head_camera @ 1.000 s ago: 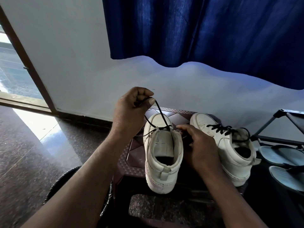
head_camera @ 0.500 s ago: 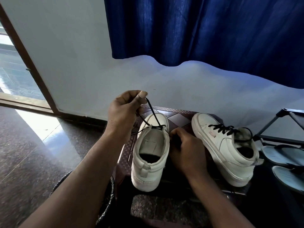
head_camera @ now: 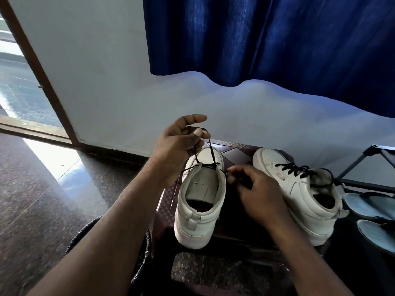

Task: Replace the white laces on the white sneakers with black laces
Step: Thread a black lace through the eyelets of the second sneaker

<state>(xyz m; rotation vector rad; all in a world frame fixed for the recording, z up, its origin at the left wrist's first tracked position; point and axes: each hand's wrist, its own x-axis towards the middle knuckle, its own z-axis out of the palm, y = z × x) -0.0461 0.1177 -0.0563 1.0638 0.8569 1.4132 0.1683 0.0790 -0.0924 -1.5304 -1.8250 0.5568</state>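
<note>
Two white sneakers stand on a dark brown stool (head_camera: pixel 232 151). The left sneaker (head_camera: pixel 201 201) points away from me, its tongue showing, with a black lace (head_camera: pixel 211 153) through its front eyelets only. My left hand (head_camera: pixel 177 144) pinches that lace between thumb and fingers and holds it up above the toe. My right hand (head_camera: pixel 256 193) rests beside the shoe's right side, its fingertips closed at the eyelet edge; whether they pinch the lace's other end is hidden in shadow. The right sneaker (head_camera: pixel 299 193) is laced in black (head_camera: pixel 297 169).
A blue curtain (head_camera: pixel 267 39) hangs on the white wall behind. A dark metal rack (head_camera: pixel 363 161) and grey slippers (head_camera: pixel 372 206) lie at the right. A brown door frame (head_camera: pixel 40 67) stands at the left over polished stone floor. A dark round basket (head_camera: pixel 85 236) sits under my left forearm.
The left sneaker has turned and shifted left on the stool. My left hand has kept hold of the lace and loosened its fist, index finger now stretched out. My right hand slid toward the eyelets.
</note>
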